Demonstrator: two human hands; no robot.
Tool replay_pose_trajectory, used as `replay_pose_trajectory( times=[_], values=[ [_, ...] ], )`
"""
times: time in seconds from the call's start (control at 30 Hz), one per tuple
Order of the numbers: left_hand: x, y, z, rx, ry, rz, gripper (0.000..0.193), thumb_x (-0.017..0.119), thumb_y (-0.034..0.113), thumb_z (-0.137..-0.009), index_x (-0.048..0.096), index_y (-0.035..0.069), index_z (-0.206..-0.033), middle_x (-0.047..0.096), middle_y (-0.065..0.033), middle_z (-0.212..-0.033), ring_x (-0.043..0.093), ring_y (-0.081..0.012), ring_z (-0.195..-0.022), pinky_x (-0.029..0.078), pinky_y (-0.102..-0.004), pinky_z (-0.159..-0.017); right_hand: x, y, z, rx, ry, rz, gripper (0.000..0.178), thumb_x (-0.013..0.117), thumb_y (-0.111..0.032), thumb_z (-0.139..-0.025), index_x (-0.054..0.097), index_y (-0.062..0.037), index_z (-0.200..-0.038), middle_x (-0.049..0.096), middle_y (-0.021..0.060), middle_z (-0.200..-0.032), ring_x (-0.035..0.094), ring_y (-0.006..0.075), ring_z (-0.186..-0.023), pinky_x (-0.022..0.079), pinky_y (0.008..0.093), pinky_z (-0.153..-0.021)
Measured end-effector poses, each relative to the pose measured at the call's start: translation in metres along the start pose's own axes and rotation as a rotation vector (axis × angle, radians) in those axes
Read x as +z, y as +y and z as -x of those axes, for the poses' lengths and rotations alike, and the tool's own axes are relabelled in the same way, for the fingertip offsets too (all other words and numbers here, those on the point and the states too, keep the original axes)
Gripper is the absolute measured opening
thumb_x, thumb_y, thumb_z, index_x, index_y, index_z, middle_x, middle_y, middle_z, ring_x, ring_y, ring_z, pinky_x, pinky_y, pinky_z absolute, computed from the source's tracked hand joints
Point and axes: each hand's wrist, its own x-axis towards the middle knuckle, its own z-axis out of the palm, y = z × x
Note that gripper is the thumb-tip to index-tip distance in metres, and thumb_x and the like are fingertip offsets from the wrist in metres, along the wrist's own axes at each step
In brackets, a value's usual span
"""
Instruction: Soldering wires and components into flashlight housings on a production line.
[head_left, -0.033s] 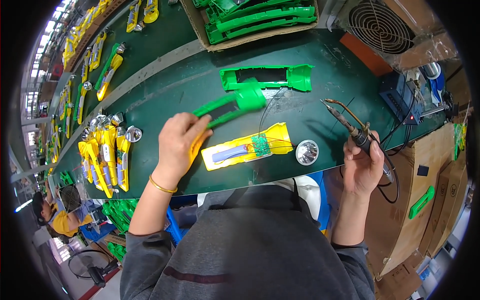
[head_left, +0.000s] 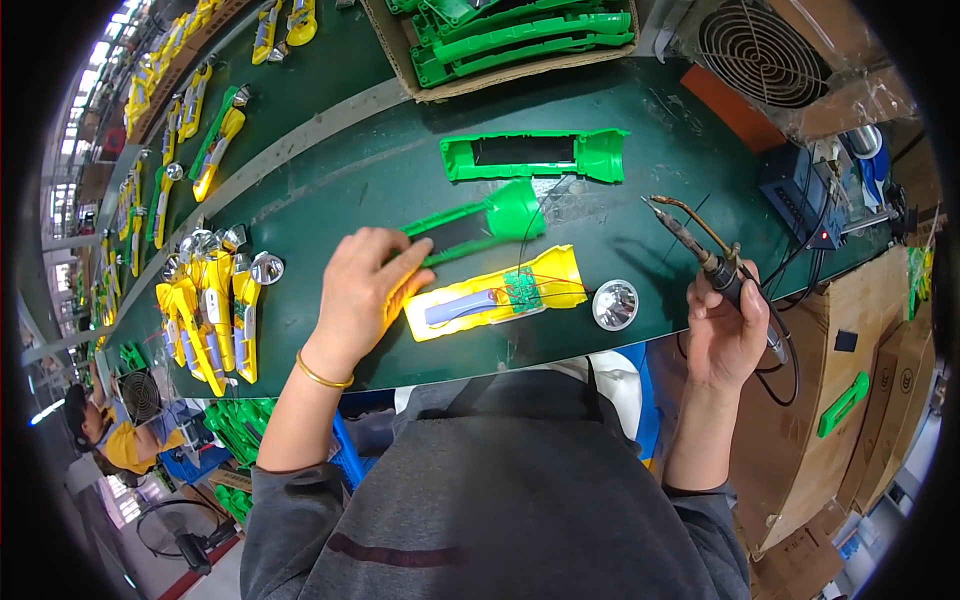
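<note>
My left hand (head_left: 362, 290) is closed around the narrow end of a green flashlight shell half (head_left: 515, 210), tilted above the table and slightly blurred. Just nearer to me lies a yellow shell half (head_left: 560, 270) with a purple battery cell (head_left: 460, 306), a small green circuit board (head_left: 521, 289) and thin wires. By its wide end sits a round silver reflector (head_left: 615, 305). My right hand (head_left: 725, 340) grips a soldering iron (head_left: 728, 283) by its dark handle, its tip pointing up and left, with a thin bent tube alongside. Farther off lies another green shell half (head_left: 600, 157) with a black panel.
A cardboard box (head_left: 520, 78) of green shells stands at the back. Several yellow flashlight assemblies (head_left: 215, 300) are heaped at left. A blue soldering station (head_left: 800, 200), a fan (head_left: 765, 52) and cartons (head_left: 820, 350) are at right. Another person (head_left: 125, 440) sits far left.
My left hand has brought the green shell half slightly right and nearer to me, closer to the yellow shell. My right hand and the soldering iron have stayed put.
</note>
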Motion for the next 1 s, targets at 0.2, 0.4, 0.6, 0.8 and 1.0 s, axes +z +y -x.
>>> replay_pose_trajectory(
  times=[0.2,0.4,0.6,0.8,1.0],
  values=[
    [0.018,0.041,-0.049,-0.292,0.108,0.448,0.019,0.064,0.012,-0.079,0.064,0.001,-0.095,0.064,-0.0155,-0.081,0.062,-0.0323,-0.072,0.049,-0.0384,-0.063,0.014,0.011,-0.009,0.013,0.008,-0.006,0.02,0.052,-0.02,-0.087,0.053,-0.0034,-0.098,0.058,0.0086,-0.088,0.046,0.0145,-0.072,0.037,0.0288,-0.067],
    [0.029,0.054,-0.07,-0.368,0.091,0.818,0.018,0.066,0.01,-0.077,0.067,0.002,-0.093,0.065,-0.0093,-0.081,0.063,-0.025,-0.071,0.049,-0.0316,-0.065,0.028,0.024,-0.025,0.005,0.003,-0.043,0.018,0.053,-0.02,-0.086,0.053,-0.0041,-0.095,0.059,0.0094,-0.09,0.048,0.015,-0.073,0.038,0.0338,-0.081],
    [0.017,0.051,-0.003,-0.357,0.22,0.525,0.015,0.064,0.004,-0.079,0.069,0.006,-0.093,0.064,-0.004,-0.079,0.055,-0.0191,-0.078,0.04,-0.0318,-0.082,0.061,0.047,-0.062,0.193,-0.329,0.13,0.017,0.053,-0.017,-0.086,0.051,-0.0005,-0.091,0.057,0.0102,-0.088,0.052,0.0153,-0.075,0.042,0.0279,-0.077],
    [0.028,0.049,0.014,-0.499,0.424,0.292,0.018,0.066,0.006,-0.077,0.069,0.01,-0.094,0.061,-0.0019,-0.077,0.053,-0.0206,-0.079,0.028,-0.0435,-0.099,0.074,0.076,-0.073,0.479,-0.319,0.064,0.012,0.052,-0.015,-0.087,0.052,-0.0031,-0.09,0.059,0.0083,-0.079,0.057,0.0152,-0.076,0.044,0.0411,-0.091],
    [0.025,0.047,0.026,-0.546,0.415,0.302,0.02,0.066,0.004,-0.076,0.069,0.008,-0.096,0.062,-0.0033,-0.077,0.053,-0.02,-0.08,0.031,-0.0445,-0.098,0.069,0.068,-0.061,0.426,-0.303,0.018,0.014,0.05,-0.017,-0.089,0.052,-0.0044,-0.094,0.059,0.0077,-0.075,0.057,0.0162,-0.074,0.037,0.0475,-0.101]
  ],
)
